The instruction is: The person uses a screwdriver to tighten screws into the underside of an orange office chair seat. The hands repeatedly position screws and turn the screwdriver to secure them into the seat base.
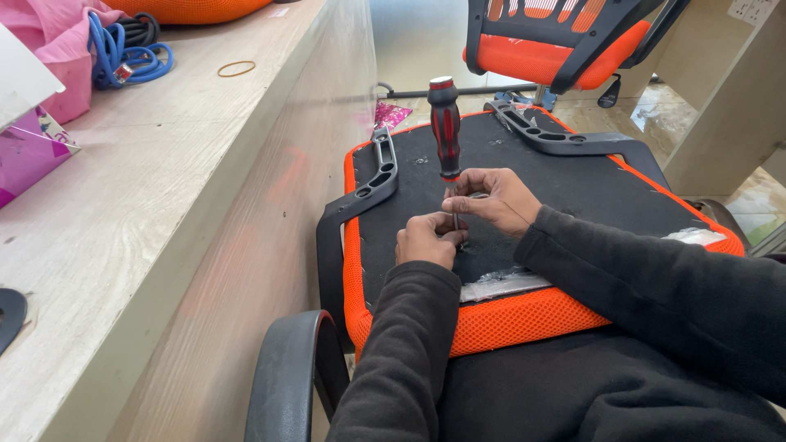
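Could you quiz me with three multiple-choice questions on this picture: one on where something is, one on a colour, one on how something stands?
1. Where does the blue cable lie?
A. on the wooden bench
B. on the floor
C. on the chair seat

2. What colour is the screwdriver handle?
A. yellow and green
B. red and black
C. plain white

3. How does the screwdriver stand?
A. flat on the seat
B. upright, tip down on the seat
C. hanging from the bench

Answers:
1. A: the cable is coiled on the bench top, beside a pink cloth.
2. B: the handle shows red and black stripes.
3. B: the handle points up while the right hand and left hand meet around its shaft, on the black underside of the orange chair seat.
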